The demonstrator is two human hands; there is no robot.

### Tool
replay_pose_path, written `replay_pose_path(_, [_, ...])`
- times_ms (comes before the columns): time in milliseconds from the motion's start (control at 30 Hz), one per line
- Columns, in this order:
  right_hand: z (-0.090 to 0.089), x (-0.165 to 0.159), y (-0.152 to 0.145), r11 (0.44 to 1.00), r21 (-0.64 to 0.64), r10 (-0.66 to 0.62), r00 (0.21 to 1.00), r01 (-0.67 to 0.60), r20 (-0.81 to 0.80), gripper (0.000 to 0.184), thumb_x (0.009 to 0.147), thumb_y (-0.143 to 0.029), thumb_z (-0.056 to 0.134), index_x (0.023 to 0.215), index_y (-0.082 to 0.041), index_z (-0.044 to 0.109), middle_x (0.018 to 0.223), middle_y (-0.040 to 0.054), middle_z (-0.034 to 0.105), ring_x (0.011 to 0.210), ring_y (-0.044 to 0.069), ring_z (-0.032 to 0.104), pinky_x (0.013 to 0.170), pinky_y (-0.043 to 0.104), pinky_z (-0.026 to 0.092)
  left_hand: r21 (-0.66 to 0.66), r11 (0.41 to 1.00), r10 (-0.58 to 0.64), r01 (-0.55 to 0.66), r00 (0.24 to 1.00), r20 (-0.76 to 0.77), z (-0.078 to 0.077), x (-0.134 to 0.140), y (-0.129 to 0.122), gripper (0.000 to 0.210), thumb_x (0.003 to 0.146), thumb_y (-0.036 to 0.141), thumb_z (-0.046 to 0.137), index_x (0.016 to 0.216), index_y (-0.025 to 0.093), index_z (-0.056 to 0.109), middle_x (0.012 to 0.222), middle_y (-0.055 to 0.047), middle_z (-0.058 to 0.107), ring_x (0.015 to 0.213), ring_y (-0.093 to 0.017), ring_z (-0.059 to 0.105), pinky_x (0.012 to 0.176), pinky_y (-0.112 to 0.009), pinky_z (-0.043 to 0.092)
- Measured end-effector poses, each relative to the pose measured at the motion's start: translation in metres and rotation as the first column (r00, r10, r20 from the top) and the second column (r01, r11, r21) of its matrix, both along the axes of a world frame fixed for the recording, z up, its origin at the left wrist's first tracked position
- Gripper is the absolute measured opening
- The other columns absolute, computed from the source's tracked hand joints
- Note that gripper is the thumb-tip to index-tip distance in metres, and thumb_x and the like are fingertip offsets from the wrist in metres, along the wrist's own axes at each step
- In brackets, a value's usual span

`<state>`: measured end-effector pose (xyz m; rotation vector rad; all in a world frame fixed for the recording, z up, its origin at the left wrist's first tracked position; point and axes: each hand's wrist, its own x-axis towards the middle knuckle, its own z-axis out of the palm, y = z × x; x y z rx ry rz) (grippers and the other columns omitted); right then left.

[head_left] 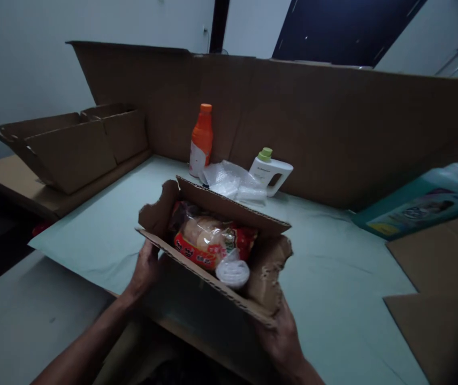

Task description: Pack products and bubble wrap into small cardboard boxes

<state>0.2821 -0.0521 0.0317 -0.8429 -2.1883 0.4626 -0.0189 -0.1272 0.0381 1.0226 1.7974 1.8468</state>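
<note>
Box point(233, 212) at six o'clock is clasped between left hand point(145, 267) at its eight and right hand point(282, 334) at its five, where ragged cardboard point(277, 256) could tear if squeezed, spilling the food packet point(203, 235) and white bundle point(233, 271).

Left hand point(146, 270): here at eight o'clock, fingers tucked out of sight behind the cardboard box point(231, 209), outline smeared.
Right hand point(280, 337): down at five, fingertips lost behind the box's corner, all murky.
Packet point(208, 240): lettering a blur, and the near wall swallows its lower side!
White bundle point(233, 271): coiled or folded, can't tell.
Orange bottle point(201, 139): at eleven, foot partly behind the bubble wrap point(227, 179).
White jug point(261, 171): at two, print too tiny to read.
Teal jug point(413, 206): out at three, sliced by the right edge, label fuzzy.
Cartons point(72, 155): nine o'clock, floors unseen.
Dark panel point(341, 29): one o'clock, top cropped!
</note>
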Motion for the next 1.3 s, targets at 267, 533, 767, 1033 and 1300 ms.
replay_pose_path(267, [0.004, -0.121, -0.013, 0.924, -0.059, 0.383, 0.911, -0.378, 0.156, 0.084, 0.078, -0.022, 0.064, 0.157, -0.02, 0.035, 0.154, 0.019, 0.047, 0.137, 0.037, 0.051, 0.108, 0.056, 0.049, -0.027, 0.999, -0.027, 0.027, 1.0, 0.003, 0.038, -0.14, 0.038, 0.056, 0.06, 0.048, 0.076, 0.106, 0.017, 0.067, 0.095, -0.008, 0.074, 0.102, -0.029, 0.068, 0.092, -0.041, 0.056])
replay_pose_path(533, [0.006, -0.163, 0.033, 0.928, -0.079, 0.371, 0.925, -0.365, 0.081, 0.04, 0.09, -0.028, 0.058, 0.129, -0.02, 0.062, 0.126, 0.0145, 0.07, 0.117, 0.03, 0.064, 0.102, 0.052, 0.051, -0.179, 0.974, 0.127, -0.141, 0.988, -0.083, 0.016, -0.141, -0.005, 0.06, 0.068, 0.047, 0.072, 0.117, 0.014, 0.065, 0.119, -0.015, 0.071, 0.112, -0.033, 0.066, 0.103, -0.052, 0.049])
replay_pose_path(767, [-0.006, -0.216, 0.05, 0.866, -0.253, 0.461, 0.884, -0.431, 0.073, 0.074, 0.082, -0.023, 0.056, 0.153, -0.011, 0.039, 0.15, 0.0204, 0.053, 0.138, 0.031, 0.052, 0.115, 0.052, 0.044, -0.158, 0.949, 0.224, -0.271, 0.939, -0.262, -0.01, -0.062, -0.056, 0.09, 0.08, 0.042, 0.074, 0.157, 0.026, 0.03, 0.157, -0.017, 0.042, 0.143, -0.034, 0.046, 0.113, -0.055, 0.043])
replay_pose_path(1033, [-0.009, -0.272, 0.053, 0.789, -0.263, 0.606, 0.774, -0.555, 0.184, 0.085, 0.078, -0.017, 0.058, 0.159, -0.016, 0.032, 0.162, 0.017, 0.04, 0.149, 0.029, 0.039, 0.122, 0.05, 0.033, -0.119, 0.85, 0.46, -0.513, 0.833, -0.308, -0.003, -0.088, -0.012, 0.133, 0.064, 0.05, 0.09, 0.162, 0.027, 0.003, 0.163, -0.023, 0.02, 0.153, -0.043, 0.024, 0.123, -0.061, 0.029])
replay_pose_path(1300, [-0.008, -0.278, 0.077, 0.778, -0.213, 0.628, 0.734, -0.591, 0.257, 0.079, 0.081, -0.022, 0.062, 0.155, -0.009, 0.039, 0.156, 0.0197, 0.047, 0.145, 0.03, 0.042, 0.12, 0.049, 0.034, -0.143, 0.799, 0.507, -0.584, 0.782, -0.363, -0.007, -0.116, 0.042, 0.134, 0.066, 0.036, 0.087, 0.162, 0.022, -0.005, 0.158, -0.022, 0.024, 0.153, -0.041, 0.023, 0.125, -0.057, 0.026])
